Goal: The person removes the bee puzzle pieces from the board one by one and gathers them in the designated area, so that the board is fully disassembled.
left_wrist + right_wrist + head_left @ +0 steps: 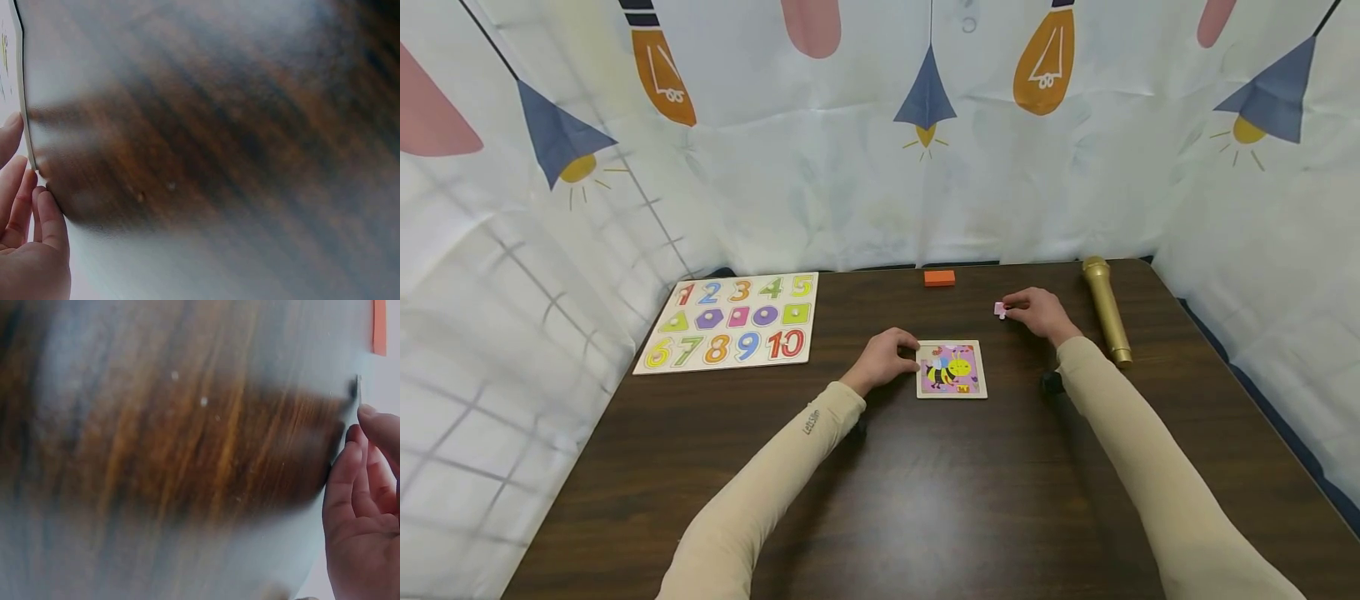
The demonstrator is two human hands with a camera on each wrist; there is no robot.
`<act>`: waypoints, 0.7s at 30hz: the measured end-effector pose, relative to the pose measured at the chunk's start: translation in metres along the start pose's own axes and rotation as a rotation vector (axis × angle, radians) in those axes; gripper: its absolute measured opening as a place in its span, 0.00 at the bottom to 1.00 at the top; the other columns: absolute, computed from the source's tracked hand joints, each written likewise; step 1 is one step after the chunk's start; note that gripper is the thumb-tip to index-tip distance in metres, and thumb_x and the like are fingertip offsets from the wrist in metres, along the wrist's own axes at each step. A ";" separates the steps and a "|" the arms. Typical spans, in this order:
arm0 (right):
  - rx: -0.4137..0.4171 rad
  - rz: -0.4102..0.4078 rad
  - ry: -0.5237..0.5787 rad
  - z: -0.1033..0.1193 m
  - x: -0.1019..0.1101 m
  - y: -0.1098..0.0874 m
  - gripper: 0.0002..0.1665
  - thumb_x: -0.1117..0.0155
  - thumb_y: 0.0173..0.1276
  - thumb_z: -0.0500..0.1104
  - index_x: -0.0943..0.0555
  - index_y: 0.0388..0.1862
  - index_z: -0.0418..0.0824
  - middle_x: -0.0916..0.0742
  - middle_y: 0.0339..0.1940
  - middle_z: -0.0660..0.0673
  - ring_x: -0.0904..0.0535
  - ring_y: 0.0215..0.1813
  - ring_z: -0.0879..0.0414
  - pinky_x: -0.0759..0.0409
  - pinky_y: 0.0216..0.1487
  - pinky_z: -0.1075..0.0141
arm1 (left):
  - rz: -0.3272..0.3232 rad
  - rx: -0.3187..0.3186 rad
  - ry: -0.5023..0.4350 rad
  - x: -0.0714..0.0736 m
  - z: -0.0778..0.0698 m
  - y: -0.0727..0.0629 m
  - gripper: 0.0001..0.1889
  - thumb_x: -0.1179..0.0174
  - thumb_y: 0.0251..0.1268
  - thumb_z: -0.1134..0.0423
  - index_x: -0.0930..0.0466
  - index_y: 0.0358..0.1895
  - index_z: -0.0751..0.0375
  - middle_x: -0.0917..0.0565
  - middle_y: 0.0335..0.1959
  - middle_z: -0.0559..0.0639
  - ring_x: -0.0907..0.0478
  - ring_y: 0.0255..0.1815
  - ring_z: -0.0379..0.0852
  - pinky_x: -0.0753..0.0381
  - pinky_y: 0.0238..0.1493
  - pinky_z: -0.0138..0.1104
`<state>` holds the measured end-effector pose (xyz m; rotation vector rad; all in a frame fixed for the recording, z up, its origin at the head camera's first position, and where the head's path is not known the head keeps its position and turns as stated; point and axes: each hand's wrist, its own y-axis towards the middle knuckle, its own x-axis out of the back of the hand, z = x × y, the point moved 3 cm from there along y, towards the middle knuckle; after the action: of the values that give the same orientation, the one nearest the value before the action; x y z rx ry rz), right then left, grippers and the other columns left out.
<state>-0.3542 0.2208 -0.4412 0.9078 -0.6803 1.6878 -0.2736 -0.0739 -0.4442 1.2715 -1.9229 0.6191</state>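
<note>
A small square jigsaw puzzle [950, 369] with a bee picture and a pale frame lies flat in the middle of the table. My left hand [886, 358] holds its left edge, thumb and fingertips at the frame; the left wrist view shows that hand [34, 250] at the frame's edge [26, 94]. To the right and farther back, my right hand [1037, 313] pinches a small pink puzzle piece [999, 309] between thumb and fingers. In the right wrist view, the piece [359, 390] shows as a thin edge beyond the thumb of that hand [365, 506].
On the left lies a wooden number board [741, 325] with digits and shapes. An orange block [939, 278] is near the table's back edge. Right of my right hand lies a gold microphone-shaped thing [1107, 312]. A printed curtain [850, 183] hangs behind the table.
</note>
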 end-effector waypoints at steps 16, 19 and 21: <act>-0.005 0.024 0.001 0.001 -0.001 0.002 0.19 0.42 0.72 0.35 0.22 0.59 0.29 0.21 0.59 0.29 0.24 0.57 0.37 0.29 0.59 0.45 | -0.005 -0.003 -0.005 -0.001 0.000 0.000 0.14 0.30 0.58 0.65 0.15 0.48 0.63 0.19 0.53 0.55 0.25 0.57 0.51 0.29 0.62 0.42; 0.004 0.020 -0.010 0.001 -0.001 0.002 0.18 0.42 0.71 0.35 0.21 0.57 0.29 0.20 0.58 0.29 0.24 0.56 0.37 0.29 0.59 0.45 | -0.003 0.000 -0.004 -0.001 -0.001 0.000 0.15 0.30 0.58 0.65 0.15 0.48 0.63 0.19 0.53 0.54 0.25 0.58 0.51 0.29 0.63 0.42; 0.005 0.022 -0.015 0.001 -0.001 0.002 0.18 0.41 0.71 0.35 0.21 0.57 0.29 0.20 0.57 0.29 0.24 0.56 0.37 0.29 0.59 0.45 | 0.000 0.002 -0.002 -0.001 -0.001 0.000 0.15 0.30 0.58 0.65 0.15 0.48 0.63 0.19 0.53 0.54 0.25 0.58 0.51 0.29 0.63 0.42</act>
<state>-0.3560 0.2188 -0.4414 0.9199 -0.6987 1.7045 -0.2731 -0.0728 -0.4440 1.2741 -1.9244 0.6193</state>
